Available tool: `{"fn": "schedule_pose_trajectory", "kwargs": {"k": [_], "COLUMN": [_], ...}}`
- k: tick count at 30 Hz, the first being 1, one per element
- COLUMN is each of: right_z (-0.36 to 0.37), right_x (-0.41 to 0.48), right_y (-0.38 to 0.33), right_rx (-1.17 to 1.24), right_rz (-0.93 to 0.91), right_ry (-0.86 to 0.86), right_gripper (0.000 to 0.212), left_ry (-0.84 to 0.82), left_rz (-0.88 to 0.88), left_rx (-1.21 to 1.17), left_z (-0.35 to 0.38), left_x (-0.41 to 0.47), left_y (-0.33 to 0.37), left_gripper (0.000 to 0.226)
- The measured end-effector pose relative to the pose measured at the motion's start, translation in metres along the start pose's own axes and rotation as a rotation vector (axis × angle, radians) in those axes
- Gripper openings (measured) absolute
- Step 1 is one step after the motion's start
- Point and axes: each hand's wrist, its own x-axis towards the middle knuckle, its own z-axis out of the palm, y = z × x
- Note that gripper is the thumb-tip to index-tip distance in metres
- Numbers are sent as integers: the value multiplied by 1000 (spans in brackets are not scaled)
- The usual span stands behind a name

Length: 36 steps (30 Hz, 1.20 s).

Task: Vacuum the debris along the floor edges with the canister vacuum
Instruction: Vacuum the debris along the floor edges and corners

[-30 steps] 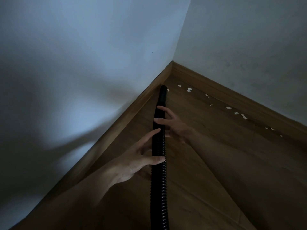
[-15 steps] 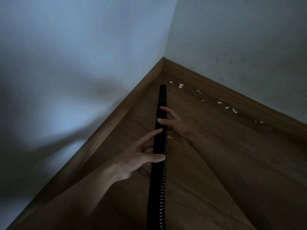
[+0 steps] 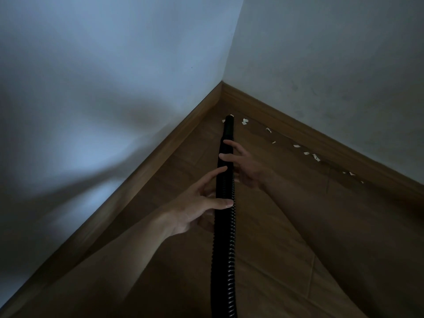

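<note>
1. Quick update: compared with a moment ago, the nozzle tip (image 3: 229, 119) of the black vacuum hose (image 3: 226, 203) has crept up the frame toward the corner and now sits right among the first white paper scraps (image 3: 245, 121). One bit shows on each side of the tip, so I'd say suction on the corner pile is basically starting.

2. Hands haven't changed much. The left hand (image 3: 197, 207) sits lower on the ribbed part, thumb across the top and fingers reaching round the far side, a loose wrap rather than a fist. The right hand (image 3: 243, 164) is further up near the smooth wand section, fingertips curled over it, also a light guiding hold.

3. What's left: a dotted trail of scraps (image 3: 315, 157) runs down toward the right of the frame, close along the right-hand baseboard (image 3: 321, 136). None of that looks touched, so most of the edge is still to do. My guess is the next move is sweeping the tip rightward along that skirting.

4. Surface is brown wood-look floor (image 3: 275, 249), with seams faintly visible. Two plain pale walls meet at the corner upper centre, and the left wall (image 3: 91, 88) carries big arm shadows. The room's really dim, so tiny debris could easily be missed. No canister in view.
</note>
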Motion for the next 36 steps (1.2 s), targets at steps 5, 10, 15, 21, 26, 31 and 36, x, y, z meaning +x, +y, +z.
{"fn": "schedule_pose_trajectory", "kwargs": {"k": [5,10,15,21,26,31,36], "right_z": [-5,-5,-7,13,24,15,-2], "right_x": [2,-2,-12,-13,-6,3,8], "right_y": [-9,2,17,13,9,7,-2], "right_rx": [-55,-38,-3,-12,-11,-45,-53], "right_rz": [0,10,39,26,20,-3,-7], "right_ry": [22,-11,-46,-70,-69,10,27], "right_gripper": [55,54,55,55,55,53,49], "left_ry": [-6,-26,-72,-48,-17,-16,-18], "left_rz": [4,-20,-44,-18,15,-2,5], "left_rx": [-16,-3,68,73,42,-15,-54], "left_z": [7,2,-2,-12,-17,-8,4], "left_x": [9,3,-10,-21,-20,-5,14], "left_y": [4,1,-5,-7,-8,-3,6], "left_gripper": [72,73,74,74,73,69,67]}}
